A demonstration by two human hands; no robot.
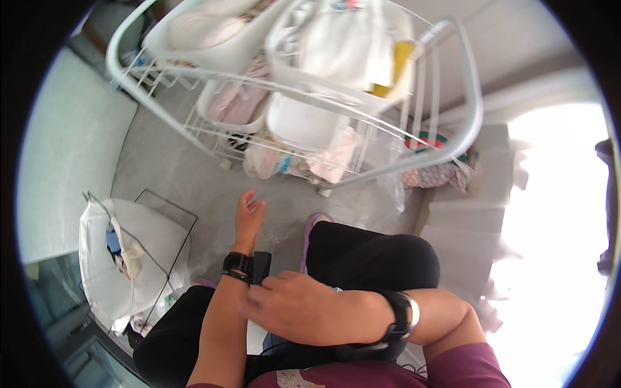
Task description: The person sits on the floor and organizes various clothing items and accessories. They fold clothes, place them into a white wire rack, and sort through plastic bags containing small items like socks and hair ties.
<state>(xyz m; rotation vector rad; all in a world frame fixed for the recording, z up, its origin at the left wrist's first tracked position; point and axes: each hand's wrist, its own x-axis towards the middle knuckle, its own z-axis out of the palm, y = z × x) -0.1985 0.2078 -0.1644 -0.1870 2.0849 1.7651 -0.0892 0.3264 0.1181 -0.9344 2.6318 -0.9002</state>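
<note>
My left hand (250,218) reaches out over the grey floor with its fingers loosely bent and apart, holding nothing. Around that wrist is a black strap (237,262) with a small black box (261,266) on its inner side. My right hand (296,303) crosses over to the left forearm, its bent fingertips beside the strap and box. Blur hides whether those fingers pinch anything. A black band (400,315) with a silvery edge circles my right wrist.
Ahead stands a white wire rack (291,87) holding white bins, a white cloth (347,43) and pink fabric (240,99). A white laundry hamper (97,262) on a dark wire frame is at left. Patterned cloth bundles (434,169) lie by the pale curtain (465,208) at right.
</note>
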